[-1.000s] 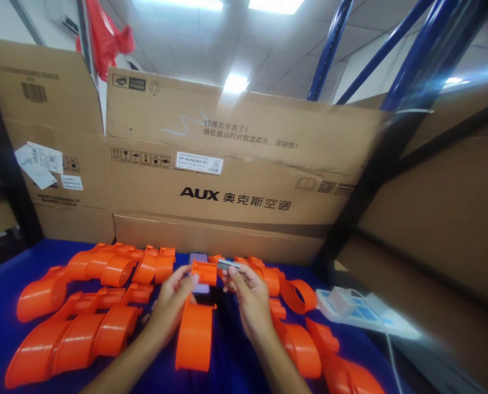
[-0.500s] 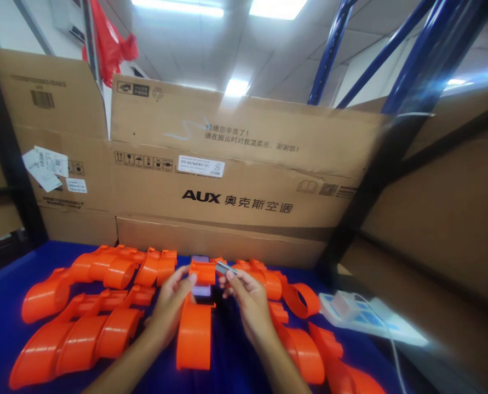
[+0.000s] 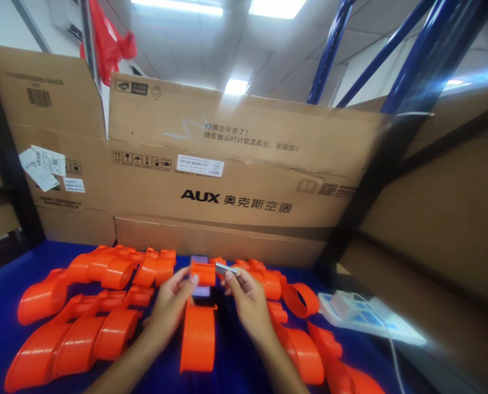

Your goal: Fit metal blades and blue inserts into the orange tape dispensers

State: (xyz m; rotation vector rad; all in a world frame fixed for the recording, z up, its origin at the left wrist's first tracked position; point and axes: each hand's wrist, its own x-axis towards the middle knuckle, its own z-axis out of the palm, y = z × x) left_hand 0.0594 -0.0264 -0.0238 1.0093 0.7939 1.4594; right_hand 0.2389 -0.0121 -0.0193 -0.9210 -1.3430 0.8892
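Note:
My left hand (image 3: 173,300) is closed around the upper part of an orange plastic piece (image 3: 198,338), whose wide curved band hangs below the fingers. Between the thumb and fingers of my right hand (image 3: 248,300) is a small silver metal strip (image 3: 226,268). The strip's left end meets the right end of the orange piece's top section; whether it sits inside cannot be made out. Directly behind the held piece, a phone (image 3: 202,291) with a lit screen is partly covered.
Rows of similar orange pieces lie on the blue surface, to the left (image 3: 77,347) and to the right (image 3: 303,353). A white power strip (image 3: 361,317) with a cable is at the right. A cardboard panel (image 3: 235,230) stands along the back, beside dark rack posts.
The orange band has swung slightly to the right under my left hand. The metal strip is tilted a little flatter, still against the piece's end.

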